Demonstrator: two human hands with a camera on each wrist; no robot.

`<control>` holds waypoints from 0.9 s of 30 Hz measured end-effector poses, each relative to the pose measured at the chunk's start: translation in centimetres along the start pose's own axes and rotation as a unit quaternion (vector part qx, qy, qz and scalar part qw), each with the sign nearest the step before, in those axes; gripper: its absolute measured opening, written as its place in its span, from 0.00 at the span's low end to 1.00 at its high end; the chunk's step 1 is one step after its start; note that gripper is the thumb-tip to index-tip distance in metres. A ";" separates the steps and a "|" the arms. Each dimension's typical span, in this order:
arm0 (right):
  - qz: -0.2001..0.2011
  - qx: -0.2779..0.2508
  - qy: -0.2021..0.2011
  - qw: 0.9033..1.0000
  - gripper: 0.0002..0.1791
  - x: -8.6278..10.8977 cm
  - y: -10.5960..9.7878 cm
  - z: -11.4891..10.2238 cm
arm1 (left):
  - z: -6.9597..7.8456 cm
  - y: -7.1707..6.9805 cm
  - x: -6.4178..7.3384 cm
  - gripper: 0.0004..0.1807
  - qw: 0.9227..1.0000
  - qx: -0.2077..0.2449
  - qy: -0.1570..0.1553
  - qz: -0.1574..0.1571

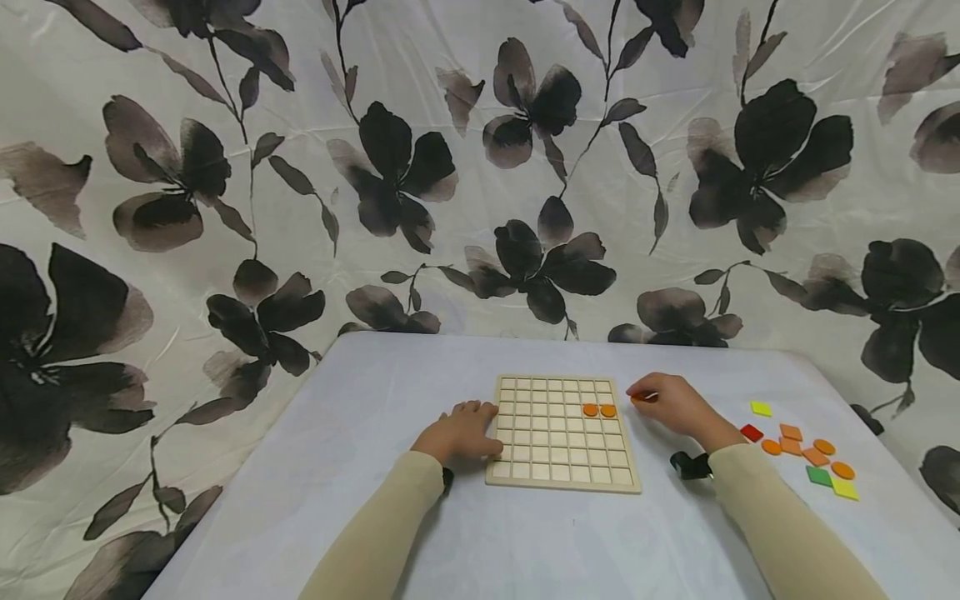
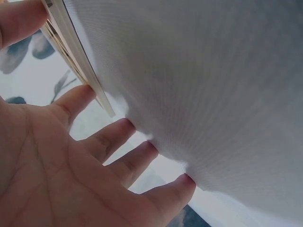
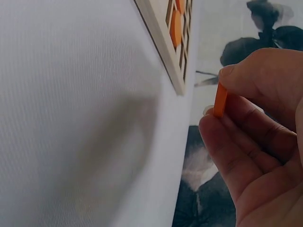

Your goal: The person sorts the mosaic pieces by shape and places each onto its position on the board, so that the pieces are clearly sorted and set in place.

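A pale wooden grid board [image 1: 558, 454] lies on the table, with two orange discs [image 1: 600, 411] side by side in its upper right squares. My left hand [image 1: 459, 433] is at the board's left edge, fingers spread. In the left wrist view its thumb and index fingertip touch the board's side, and the other fingertips rest on the tabletop. Just off the board's upper right edge, my right hand [image 1: 678, 406] pinches a flat orange piece [image 3: 220, 100] between thumb and fingertips. That piece shows edge-on in the right wrist view, so its outline is hidden.
Right of the right forearm lie loose flat pieces: a yellow square [image 1: 761, 408], a red piece [image 1: 752, 432], several orange squares [image 1: 791, 432] and discs [image 1: 843, 471], a green piece [image 1: 819, 476] and another yellow square [image 1: 845, 488]. A flower-patterned cloth [image 1: 465, 208] hangs behind the white table [image 1: 300, 500].
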State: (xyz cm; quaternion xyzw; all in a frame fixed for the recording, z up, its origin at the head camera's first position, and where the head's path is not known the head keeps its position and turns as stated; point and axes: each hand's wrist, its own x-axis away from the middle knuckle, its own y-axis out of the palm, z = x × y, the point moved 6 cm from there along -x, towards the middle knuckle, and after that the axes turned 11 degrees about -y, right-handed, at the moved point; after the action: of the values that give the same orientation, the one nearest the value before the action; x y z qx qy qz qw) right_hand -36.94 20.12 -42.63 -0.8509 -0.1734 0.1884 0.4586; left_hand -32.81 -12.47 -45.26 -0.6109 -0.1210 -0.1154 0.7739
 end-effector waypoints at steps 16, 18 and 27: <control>-0.021 0.003 -0.033 0.999 0.12 -0.4 1.8 -2.6 | 0.0 -0.1 -0.1 0.42 1.000 0.003 0.001 0.000; -0.026 0.002 -0.035 0.999 0.12 -0.5 2.1 -2.9 | 0.0 -0.1 -0.2 0.42 1.000 0.003 0.005 0.001; -0.040 -0.004 -0.048 0.998 0.13 -0.9 3.0 -4.0 | -0.2 0.3 -0.6 0.42 1.000 -0.002 0.016 0.006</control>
State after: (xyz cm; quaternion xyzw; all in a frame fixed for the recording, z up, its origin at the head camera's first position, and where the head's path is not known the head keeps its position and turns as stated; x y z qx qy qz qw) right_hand -35.41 15.30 -42.98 -0.8352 -0.2303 0.2098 0.4531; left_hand -33.25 -12.58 -45.73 -0.6114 -0.1045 -0.1208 0.7750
